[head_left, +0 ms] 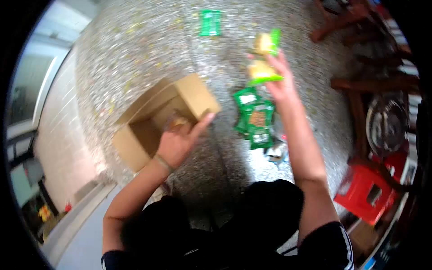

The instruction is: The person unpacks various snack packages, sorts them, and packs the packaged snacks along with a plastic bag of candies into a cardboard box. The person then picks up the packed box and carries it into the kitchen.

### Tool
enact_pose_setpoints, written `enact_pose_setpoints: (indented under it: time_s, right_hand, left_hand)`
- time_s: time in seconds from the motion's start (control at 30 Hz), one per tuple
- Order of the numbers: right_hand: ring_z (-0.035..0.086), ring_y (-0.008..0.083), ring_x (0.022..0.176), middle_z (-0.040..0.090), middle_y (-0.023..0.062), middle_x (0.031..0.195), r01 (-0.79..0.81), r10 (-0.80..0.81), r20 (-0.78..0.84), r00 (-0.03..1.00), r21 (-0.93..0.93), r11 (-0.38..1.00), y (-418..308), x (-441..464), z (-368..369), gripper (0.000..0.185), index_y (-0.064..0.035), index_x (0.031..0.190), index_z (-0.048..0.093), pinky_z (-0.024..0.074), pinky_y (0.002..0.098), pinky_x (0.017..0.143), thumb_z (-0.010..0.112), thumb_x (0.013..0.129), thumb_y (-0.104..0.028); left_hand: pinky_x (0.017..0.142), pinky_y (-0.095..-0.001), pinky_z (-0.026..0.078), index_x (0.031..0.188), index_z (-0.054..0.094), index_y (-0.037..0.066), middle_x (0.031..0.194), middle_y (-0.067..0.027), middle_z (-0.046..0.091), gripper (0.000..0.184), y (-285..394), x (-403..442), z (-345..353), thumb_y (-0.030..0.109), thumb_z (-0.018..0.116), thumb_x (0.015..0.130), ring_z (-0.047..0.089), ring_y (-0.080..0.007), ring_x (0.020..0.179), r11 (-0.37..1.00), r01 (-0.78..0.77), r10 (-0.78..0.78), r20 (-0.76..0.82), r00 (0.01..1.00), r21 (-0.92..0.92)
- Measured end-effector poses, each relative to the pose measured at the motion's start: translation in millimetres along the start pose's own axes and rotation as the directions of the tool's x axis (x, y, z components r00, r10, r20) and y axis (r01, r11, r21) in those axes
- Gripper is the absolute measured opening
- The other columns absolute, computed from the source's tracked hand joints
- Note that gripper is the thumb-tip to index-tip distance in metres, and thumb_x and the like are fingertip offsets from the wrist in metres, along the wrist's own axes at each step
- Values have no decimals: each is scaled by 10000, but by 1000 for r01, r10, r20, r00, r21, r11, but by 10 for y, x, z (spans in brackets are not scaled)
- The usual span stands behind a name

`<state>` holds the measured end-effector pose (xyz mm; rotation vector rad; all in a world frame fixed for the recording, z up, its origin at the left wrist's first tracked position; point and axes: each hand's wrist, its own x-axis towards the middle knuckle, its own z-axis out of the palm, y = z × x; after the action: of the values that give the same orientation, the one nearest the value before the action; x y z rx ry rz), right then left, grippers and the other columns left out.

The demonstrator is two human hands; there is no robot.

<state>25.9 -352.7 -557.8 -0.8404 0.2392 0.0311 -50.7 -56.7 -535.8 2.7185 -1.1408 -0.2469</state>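
My left hand (177, 144) is at the near side of an open cardboard box (195, 96), its thumb stretched along the rim. Its other fingers reach inside, beside a blurred brownish-orange item (177, 121); whether they grip it is unclear. Two yellow packets with bright green edges (263, 69) are held in my right hand (281, 81), raised to the right of the box. Below that hand several green packets (258, 119) lie in a pile on the speckled floor. A small silvery packet (276, 152) lies just beneath the pile.
Another green packet (210, 23) lies on the floor at the top. Wooden furniture (378, 84) and a red plastic stool (366, 191) stand at the right. A doorway edge (47, 90) is at the left. My dark-clothed knees fill the bottom.
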Motion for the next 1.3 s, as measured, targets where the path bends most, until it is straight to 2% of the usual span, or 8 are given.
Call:
enact_pose_setpoints:
  time_s: [0.13,0.23,0.43,0.67,0.8,1.1,1.23,1.3]
  right_hand:
    - [537,350,1035,444,175,1242,-90,86,175,981,14,996,-160,-276,286,543,-107,1312,326,503,466,799,564,829,-179]
    - [554,324,1020,435,170,1273,-73,148,434,889,-183,980,-166,-342,644,691,-126,1344,316,519,439,780,643,737,-179]
    - [412,261,1206,464,66,1287,430,266,824,500,-503,750,388,-219,1357,691,-189,1281,446,414,490,942,725,651,-229]
    - [565,182,1003,594,109,1080,75,262,370,891,-691,719,240,292,1156,362,-55,1175,532,464,315,859,554,818,-5]
    - [503,275,1097,497,187,1202,-27,128,7,992,-965,261,508,1060,408,501,-111,1253,461,415,350,903,615,779,-154]
    - [214,424,1274,95,309,1391,-51,-71,-32,997,-961,-273,1387,2086,274,575,-343,1332,335,234,478,1024,523,795,-428]
    - [521,365,948,504,278,1066,217,-55,302,952,-788,-575,1416,1852,-39,408,-190,1156,576,432,364,833,630,758,-262]
    - [586,297,701,599,174,787,278,-202,345,917,-913,-299,1365,1722,-337,292,-107,957,644,483,324,683,707,679,-173]
  left_hand:
    - [684,-343,452,1083,543,44,809,-115,565,308,-275,-202,-330,70,593,780,554,-283,772,899,174,-353,-427,832,-403]
    - [858,-407,387,1126,501,31,1097,-172,499,376,-651,-265,-408,56,594,763,473,-346,1009,914,381,-374,-648,664,-137]
    - [1029,-433,262,1253,435,78,1303,-190,365,552,-876,-305,-179,44,601,727,313,-382,1224,905,412,-413,-446,794,-103]
    - [979,-432,326,1212,493,74,1221,-183,466,451,-996,-350,8,11,542,767,422,-372,1138,909,336,-415,-473,777,-247]
    - [888,-404,423,1151,543,63,1114,-184,551,384,-948,-300,11,18,513,771,522,-343,1027,859,418,-506,-375,776,-295]
    - [811,-390,470,1099,552,49,1044,-170,583,396,-984,-282,8,-15,478,715,564,-328,939,882,428,-470,-447,761,-199]
    - [794,-391,474,1092,554,46,1042,-183,585,338,-956,-277,6,1,482,766,566,-344,923,861,441,-509,-413,755,-254]
    - [804,-386,471,1094,549,46,1055,-151,582,404,-962,-284,16,-26,480,702,554,-317,948,861,448,-509,-414,755,-241]
